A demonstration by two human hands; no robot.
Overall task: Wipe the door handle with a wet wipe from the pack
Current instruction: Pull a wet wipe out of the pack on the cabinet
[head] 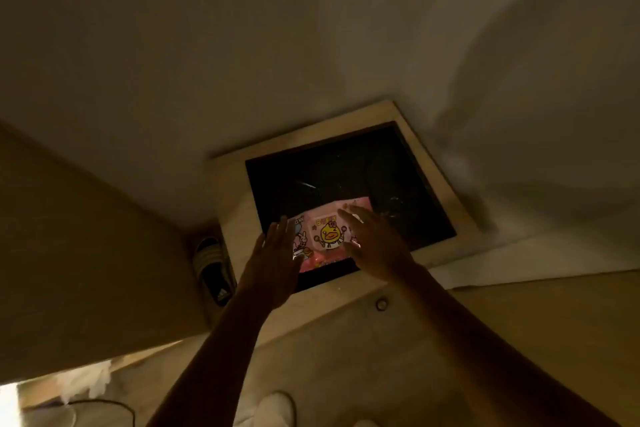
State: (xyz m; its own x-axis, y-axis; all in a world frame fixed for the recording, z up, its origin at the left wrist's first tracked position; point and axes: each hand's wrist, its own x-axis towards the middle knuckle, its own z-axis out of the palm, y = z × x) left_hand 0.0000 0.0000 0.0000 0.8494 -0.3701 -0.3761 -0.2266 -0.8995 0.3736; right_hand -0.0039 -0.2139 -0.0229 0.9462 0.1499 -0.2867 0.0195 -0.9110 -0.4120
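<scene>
A pink pack of wet wipes (327,234) with a yellow duck drawing lies flat on the dark glass top of a small table (349,180). My left hand (273,260) is at the pack's left end, fingers straight and apart. My right hand (377,239) is over the pack's right end, fingers spread, its fingertips at the pack's far edge. Neither hand grips the pack. No door handle is in view. The room is dim.
The table has a pale wooden frame (235,201) and stands in a wall corner. A dark slipper (211,265) lies on the floor to its left. A wooden panel (86,253) rises at the left. A white shoe tip (277,407) shows at the bottom.
</scene>
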